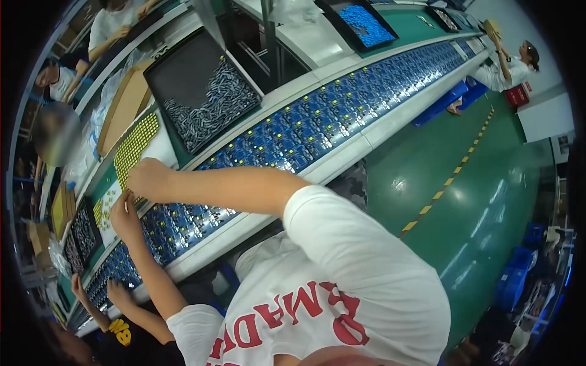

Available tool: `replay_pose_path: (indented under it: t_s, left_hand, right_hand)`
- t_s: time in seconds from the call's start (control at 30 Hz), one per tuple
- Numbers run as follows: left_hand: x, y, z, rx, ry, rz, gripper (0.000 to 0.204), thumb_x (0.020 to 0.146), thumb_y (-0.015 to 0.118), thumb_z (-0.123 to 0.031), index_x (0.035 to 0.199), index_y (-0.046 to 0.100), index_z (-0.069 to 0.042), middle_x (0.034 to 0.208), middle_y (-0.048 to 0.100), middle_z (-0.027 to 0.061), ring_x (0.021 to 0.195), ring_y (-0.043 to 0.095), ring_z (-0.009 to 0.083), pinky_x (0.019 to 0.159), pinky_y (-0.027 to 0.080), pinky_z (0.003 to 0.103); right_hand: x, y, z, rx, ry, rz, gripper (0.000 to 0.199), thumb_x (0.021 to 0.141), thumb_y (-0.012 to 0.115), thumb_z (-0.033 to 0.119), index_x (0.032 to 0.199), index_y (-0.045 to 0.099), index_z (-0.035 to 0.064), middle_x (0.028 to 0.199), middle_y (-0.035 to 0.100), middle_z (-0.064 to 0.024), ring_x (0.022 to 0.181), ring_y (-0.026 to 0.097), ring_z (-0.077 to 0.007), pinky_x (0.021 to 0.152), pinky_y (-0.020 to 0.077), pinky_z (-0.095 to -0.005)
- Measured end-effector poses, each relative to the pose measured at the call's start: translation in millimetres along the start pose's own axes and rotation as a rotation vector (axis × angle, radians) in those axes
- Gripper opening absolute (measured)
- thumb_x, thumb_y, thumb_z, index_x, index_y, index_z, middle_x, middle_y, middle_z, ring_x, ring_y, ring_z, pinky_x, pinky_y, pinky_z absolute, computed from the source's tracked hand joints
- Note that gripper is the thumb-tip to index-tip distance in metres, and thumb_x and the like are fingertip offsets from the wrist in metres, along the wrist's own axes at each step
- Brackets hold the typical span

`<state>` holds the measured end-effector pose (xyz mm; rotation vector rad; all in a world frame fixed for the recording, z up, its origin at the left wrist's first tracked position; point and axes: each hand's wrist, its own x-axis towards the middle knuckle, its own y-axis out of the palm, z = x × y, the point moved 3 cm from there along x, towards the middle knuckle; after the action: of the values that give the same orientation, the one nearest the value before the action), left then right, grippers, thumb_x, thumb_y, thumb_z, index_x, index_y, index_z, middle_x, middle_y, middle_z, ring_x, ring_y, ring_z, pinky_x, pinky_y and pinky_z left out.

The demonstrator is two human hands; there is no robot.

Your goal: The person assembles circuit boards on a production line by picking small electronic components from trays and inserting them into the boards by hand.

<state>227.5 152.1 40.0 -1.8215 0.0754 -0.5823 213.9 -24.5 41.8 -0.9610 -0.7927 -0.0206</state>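
At the left, over the lower end of a block of small yellow parts in tight rows, my two hands work close together. My right hand is curled, its fingertips turned down and hidden behind the knuckles. Just below it my left hand has its thumb and fingers pinched together near the yellow parts. Whatever either hand holds is too small or too hidden to make out. Loose yellow parts lie on a white sheet beside my left hand. Blue circuit boards with yellow parts on them run in rows along the line beneath my forearms.
A black tray of small metallic cylindrical parts stands beyond my right hand. Farther along is a black tray of blue parts. A co-worker's hands are over the boards at lower left. Green floor lies to the right.
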Motion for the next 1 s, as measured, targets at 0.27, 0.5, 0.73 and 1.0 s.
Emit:
replay_pose_path:
  t_s: [0.27, 0.5, 0.73, 1.0]
  left_hand:
    - [-2, -5, 34, -0.259, -0.119, -0.065, 0.025, 0.097, 0.063, -0.020, 0.111, 0.071, -0.001, 0.104, 0.073, 0.0146, 0.099, 0.068, 0.0234, 0.089, 0.050, 0.034]
    - [21, -7, -55, -0.280, -0.029, -0.088, 0.026, 0.096, 0.065, -0.018, 0.114, 0.069, 0.001, 0.105, 0.072, 0.0113, 0.099, 0.067, 0.0175, 0.088, 0.050, 0.032]
    - [31, 35, -280, -0.450, 0.168, 0.229, 0.020, 0.093, 0.068, -0.015, 0.108, 0.072, -0.001, 0.100, 0.074, 0.0106, 0.092, 0.068, 0.0172, 0.084, 0.051, 0.030]
    - [23, 79, -453, -0.622, 0.451, 0.484, 0.018, 0.088, 0.070, -0.012, 0.103, 0.074, -0.003, 0.098, 0.073, 0.0151, 0.089, 0.070, 0.0267, 0.081, 0.053, 0.033]
  right_hand:
    - [-164, -259, -116, 0.136, 0.474, -0.201, 0.016, 0.084, 0.072, 0.018, 0.096, 0.072, 0.0070, 0.093, 0.070, -0.0097, 0.087, 0.068, -0.0238, 0.075, 0.0544, -0.0353]
    - [-335, -406, -222, -0.209, 0.962, -0.246, 0.018, 0.086, 0.073, 0.016, 0.101, 0.073, 0.0056, 0.092, 0.075, -0.0103, 0.080, 0.072, -0.0202, 0.073, 0.0556, -0.0321]
    - [-367, -400, -244, -0.224, 0.763, -0.034, 0.015, 0.085, 0.070, 0.014, 0.097, 0.073, 0.0061, 0.092, 0.072, -0.0109, 0.086, 0.069, -0.0293, 0.076, 0.0540, -0.0397]
    - [-371, -399, -243, -0.351, 0.441, -0.113, 0.010, 0.083, 0.067, 0.007, 0.091, 0.071, 0.0038, 0.090, 0.069, -0.0096, 0.089, 0.065, -0.0312, 0.077, 0.0527, -0.0405]
